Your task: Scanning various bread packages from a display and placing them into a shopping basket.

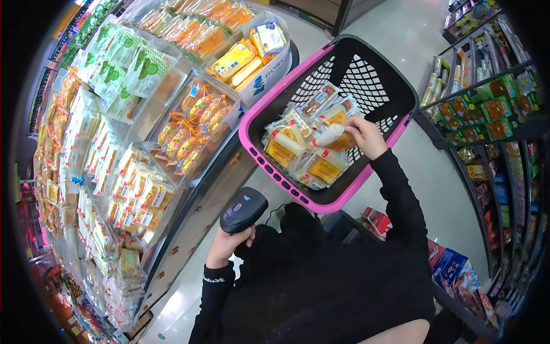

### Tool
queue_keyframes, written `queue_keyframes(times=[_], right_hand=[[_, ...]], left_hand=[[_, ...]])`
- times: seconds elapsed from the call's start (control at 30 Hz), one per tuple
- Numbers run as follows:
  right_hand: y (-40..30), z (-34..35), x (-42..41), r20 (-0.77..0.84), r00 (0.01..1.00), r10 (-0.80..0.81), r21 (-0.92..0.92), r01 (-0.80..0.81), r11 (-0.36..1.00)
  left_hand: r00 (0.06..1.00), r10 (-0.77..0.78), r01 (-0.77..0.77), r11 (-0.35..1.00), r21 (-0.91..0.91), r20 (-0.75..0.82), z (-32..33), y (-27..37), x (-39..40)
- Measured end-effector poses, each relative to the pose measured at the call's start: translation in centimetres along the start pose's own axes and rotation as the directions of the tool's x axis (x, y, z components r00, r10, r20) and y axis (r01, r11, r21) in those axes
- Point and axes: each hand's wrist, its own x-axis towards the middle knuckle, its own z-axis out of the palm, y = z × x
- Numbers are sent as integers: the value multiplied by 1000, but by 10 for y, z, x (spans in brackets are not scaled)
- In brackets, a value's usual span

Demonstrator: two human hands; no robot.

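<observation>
My left hand (230, 245) is closed round the handle of a black handheld barcode scanner (243, 210), beside the bread display. My right hand (365, 134) pinches the edge of a packaged bread (341, 142) with a white and clear wrapper, inside a shopping basket. The black plastic basket has a pink rim (275, 92) and lattice walls. Several packaged breads lie in it, among them a yellow-wrapped one (325, 167) near the front and another (281, 148) at the left. The basket's far part shows its bare black inside.
Left of me stands a tiered bread display with clear bins: twisted rolls (191, 124), green-and-white packs (124, 69) and sliced breads (148, 189). Snack shelves (449, 144) line the right side. A blue carton (453, 268) and a red box (376, 221) are low at the right.
</observation>
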Motion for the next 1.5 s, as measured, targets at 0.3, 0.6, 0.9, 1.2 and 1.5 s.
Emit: queue_keyframes(times=[0.3,0.6,0.9,1.2,1.5], right_hand=[[-25,55,1,643,752,-141,-236,370,898],[-4,128,-11,901,434,17,-332,662,672],[-43,95,29,677,730,-92,-495,545,677],[-177,68,13,562,746,-356,-420,629,654],[-340,165,-24,800,341,-494,66,768,637]], left_hand=[[996,51,-52,999,-15,-67,10,3,7],[987,84,-84,996,2,-140,12,-12,-23],[985,106,-113,993,-44,-135,-5,-11,-39],[953,224,-238,970,-46,-203,-65,-24,-97],[803,445,-519,849,-97,-396,-139,-35,-222]])
